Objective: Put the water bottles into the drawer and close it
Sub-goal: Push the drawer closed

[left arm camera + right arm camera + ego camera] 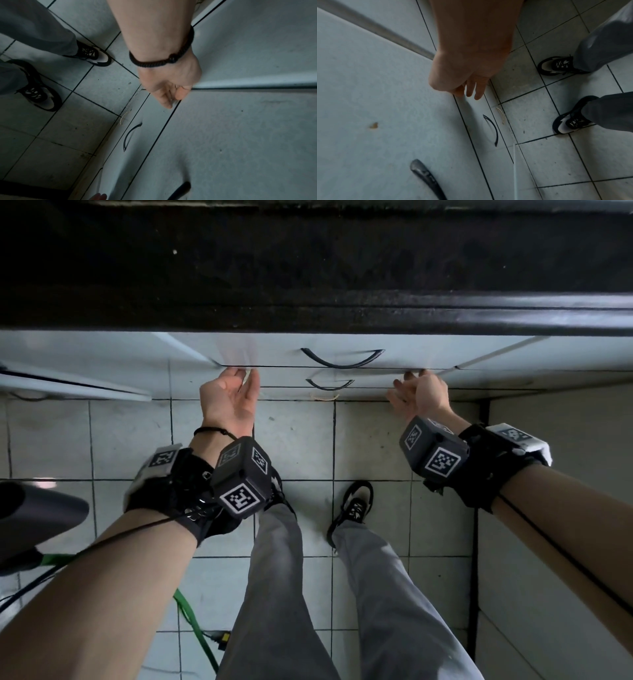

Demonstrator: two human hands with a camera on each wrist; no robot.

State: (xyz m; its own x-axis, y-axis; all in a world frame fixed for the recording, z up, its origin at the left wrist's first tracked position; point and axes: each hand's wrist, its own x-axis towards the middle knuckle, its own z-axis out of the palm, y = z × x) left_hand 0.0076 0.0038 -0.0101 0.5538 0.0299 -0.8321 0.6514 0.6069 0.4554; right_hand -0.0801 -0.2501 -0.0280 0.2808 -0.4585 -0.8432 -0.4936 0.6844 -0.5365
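From the head view, the white drawer (308, 350) runs left to right under the dark desk (308, 268), its front flush with the neighbouring panels and its curved black handle (342, 359) centred. The left hand (229, 398) and right hand (419, 397) reach its lower edge, fingers loosely extended, holding nothing. No bottles show.

At the left wrist, fingertips (169, 104) touch the seam beneath the drawer front (240, 135).

At the right wrist, relaxed fingers (477, 93) lie at the same seam, beside the lower drawer's handle (493, 129).
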